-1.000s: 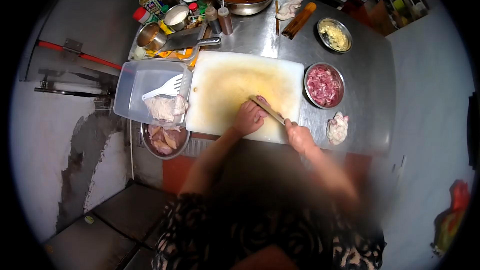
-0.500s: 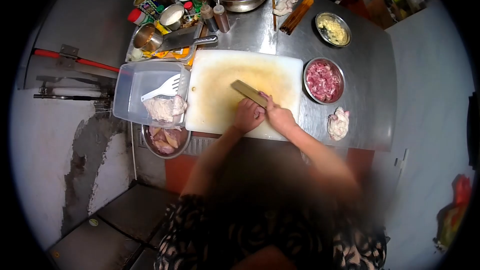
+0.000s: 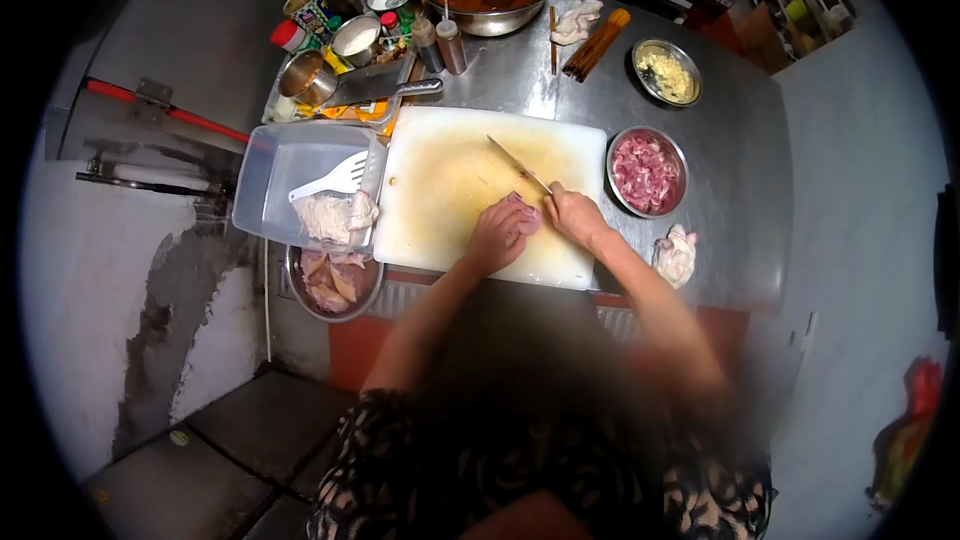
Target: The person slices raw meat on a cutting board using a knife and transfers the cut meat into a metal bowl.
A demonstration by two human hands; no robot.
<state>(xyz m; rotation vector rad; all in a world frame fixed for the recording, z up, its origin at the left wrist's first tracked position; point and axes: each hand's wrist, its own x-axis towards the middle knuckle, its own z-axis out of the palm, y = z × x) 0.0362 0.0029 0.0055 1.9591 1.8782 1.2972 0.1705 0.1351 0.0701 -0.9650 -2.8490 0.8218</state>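
1. Lying on the near right part of the white cutting board, at the fingertips of the left hand: see a small piece of raw pink meat.
2. Curled narrowly over and around the meat with the left hand; closed on the handle of a knife with the right hand, just beside.
3. Probably light, soft and floppy, with a damp, slippery surface; likely to squash or slide under a loose hold, though hardly fragile.
4. Best held from above, near the left end, with fingertips tucked back from the blade and gentle downward pressure.
5. Best gripped at the handle, in the case of the knife: stiff, probably heavier than the meat.
6. Piled in a steel bowl right of the board: notice sliced meat, apparently similarly soft.
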